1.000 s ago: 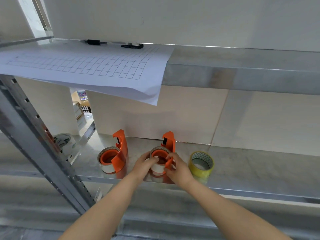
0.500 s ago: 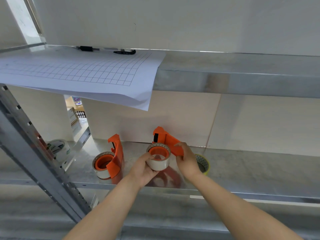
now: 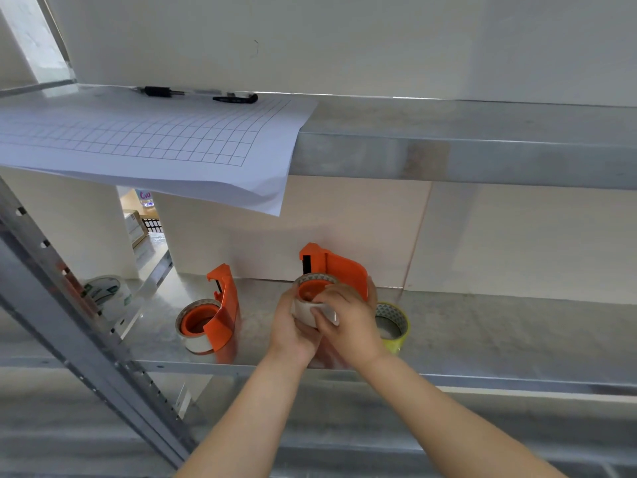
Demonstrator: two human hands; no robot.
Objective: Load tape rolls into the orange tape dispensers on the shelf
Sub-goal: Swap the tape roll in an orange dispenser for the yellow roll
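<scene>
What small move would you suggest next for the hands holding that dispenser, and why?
Probably pick up the roll's free end with the right hand and draw it toward the black slot: the roll already sits around the dispenser's orange hub, steadied by the left hand.

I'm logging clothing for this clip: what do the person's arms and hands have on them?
Nothing visible: the arms are bare with no sleeves in view, and the left hand and right hand show no gloves, rings, watch or bracelet.

Loaded dispenser (image 3: 215,315) left of held dispenser (image 3: 339,270).
</scene>
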